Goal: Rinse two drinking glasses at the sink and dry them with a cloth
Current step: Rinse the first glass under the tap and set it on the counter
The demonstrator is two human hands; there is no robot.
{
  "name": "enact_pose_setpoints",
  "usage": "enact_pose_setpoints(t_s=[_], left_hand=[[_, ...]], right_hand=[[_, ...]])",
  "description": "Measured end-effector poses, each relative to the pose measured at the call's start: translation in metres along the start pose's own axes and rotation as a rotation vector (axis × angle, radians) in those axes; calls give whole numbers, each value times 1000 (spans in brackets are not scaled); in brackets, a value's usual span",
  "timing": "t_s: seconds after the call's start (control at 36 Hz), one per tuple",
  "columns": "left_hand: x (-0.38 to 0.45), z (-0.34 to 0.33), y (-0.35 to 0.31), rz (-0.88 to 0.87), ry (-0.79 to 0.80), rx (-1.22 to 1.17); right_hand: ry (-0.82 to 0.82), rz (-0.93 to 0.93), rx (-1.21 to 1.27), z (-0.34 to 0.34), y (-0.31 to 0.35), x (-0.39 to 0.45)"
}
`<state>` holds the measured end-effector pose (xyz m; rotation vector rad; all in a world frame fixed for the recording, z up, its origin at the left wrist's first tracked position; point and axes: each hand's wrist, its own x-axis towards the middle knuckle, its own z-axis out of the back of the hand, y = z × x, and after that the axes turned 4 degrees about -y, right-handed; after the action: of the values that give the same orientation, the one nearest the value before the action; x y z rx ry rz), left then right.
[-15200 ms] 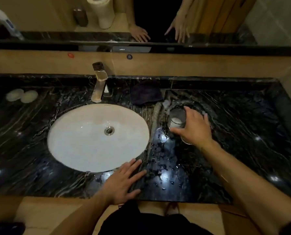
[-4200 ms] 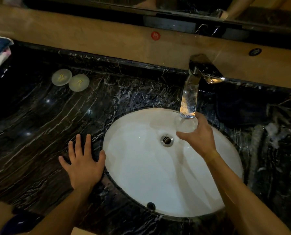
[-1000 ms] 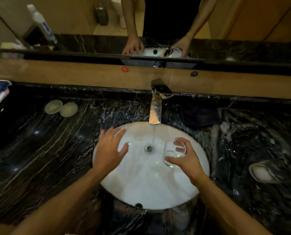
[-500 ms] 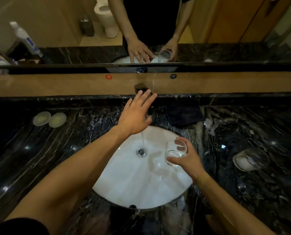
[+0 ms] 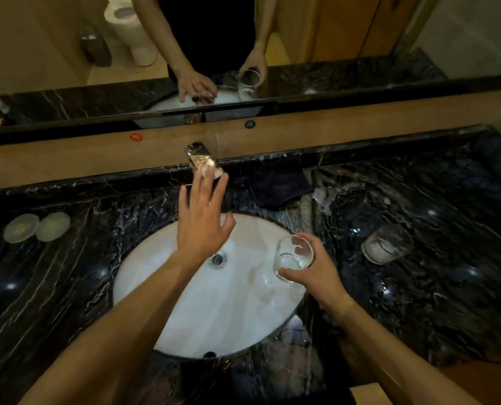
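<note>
Since half a second ago the left hand (image 5: 203,226) has been brought onto the tap (image 5: 204,165), fingers spread apart on its lever, and no stream is seen any more. Right of the tap, over the basin (image 5: 202,314), the rinsed glass (image 5: 293,258) is clamped in the right hand (image 5: 316,273). The cloth (image 5: 278,182) lies just right of the tap, the second glass (image 5: 386,244) further right. Drying is probably next.

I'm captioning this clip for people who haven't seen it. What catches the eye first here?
The white sink glows against the dark marble counter. Over it, the left hand reaches toward the shiny tap, while the right hand holds a clear glass at the sink's right edge. A second glass stands on the counter further right.
</note>
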<state>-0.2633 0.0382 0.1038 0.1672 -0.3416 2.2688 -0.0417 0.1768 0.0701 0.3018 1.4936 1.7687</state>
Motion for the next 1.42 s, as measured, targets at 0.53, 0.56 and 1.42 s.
enact_pose_setpoints(t_s=[0.53, 0.56, 1.42], left_hand=[[-185, -104, -159, -608, 512, -125], [-186, -103, -161, -588, 506, -135], [-185, -100, -168, -511, 586, -82]], right_hand=[[-153, 189, -282, 111, 23, 54], [-146, 201, -277, 117, 28, 63], [-22, 96, -370, 195, -11, 144]])
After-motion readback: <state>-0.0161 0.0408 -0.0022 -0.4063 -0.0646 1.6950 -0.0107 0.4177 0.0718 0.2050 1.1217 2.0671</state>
